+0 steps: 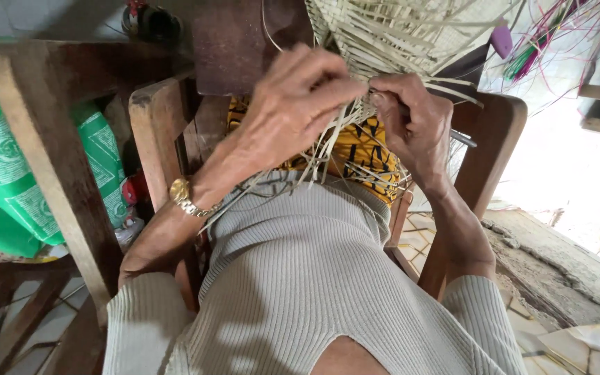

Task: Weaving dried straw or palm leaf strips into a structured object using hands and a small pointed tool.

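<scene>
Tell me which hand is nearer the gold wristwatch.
Left. The gold wristwatch sits on that arm's wrist, just below the left hand; the right hand works farther off, across the straw strips.

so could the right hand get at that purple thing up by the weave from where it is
Probably yes. The right hand pinches strips at the weave's edge, and the purple thing lies just beyond it with only loose strips between. It would have to let go of the strips first.

Wooden chair arms (154, 118) hem both sides; loose strips (328, 149) crowd between
</scene>
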